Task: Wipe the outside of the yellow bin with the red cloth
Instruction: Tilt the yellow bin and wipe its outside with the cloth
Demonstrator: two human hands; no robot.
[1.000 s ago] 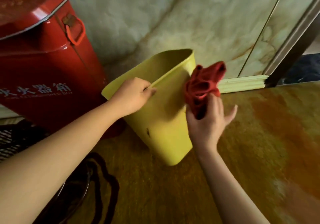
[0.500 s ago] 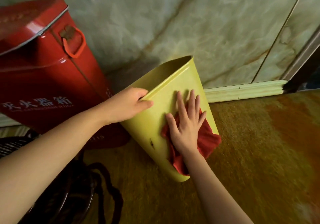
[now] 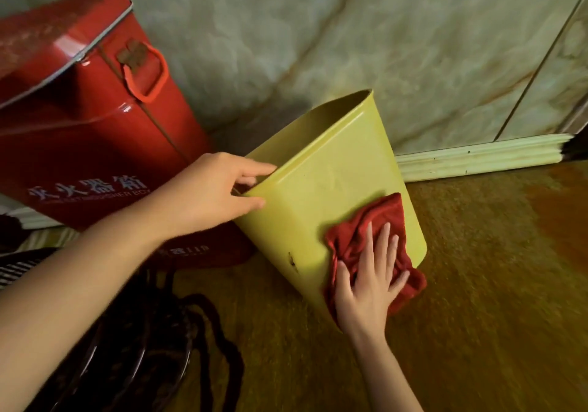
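Observation:
The yellow bin (image 3: pixel 321 195) stands tilted on the floor, its open mouth turned up and to the left. My left hand (image 3: pixel 210 195) grips the bin's rim at its near left corner, fingers inside and thumb outside. The red cloth (image 3: pixel 356 236) lies crumpled on the bin's outer side, low down near the base. My right hand (image 3: pixel 370 281) presses flat on the cloth with fingers spread. A small dark mark shows on the bin's lower left edge.
A large red metal box (image 3: pixel 89 125) with a red handle and white lettering stands just left of the bin. A marble wall (image 3: pixel 381 46) with a pale skirting board (image 3: pixel 477 157) runs behind. A dark object with looping cords (image 3: pixel 152 341) lies at the lower left.
My right hand brought the cloth from the bin's rim onto its outer side, then slid it down toward the base. The view moved closer. My left hand stays on the rim.

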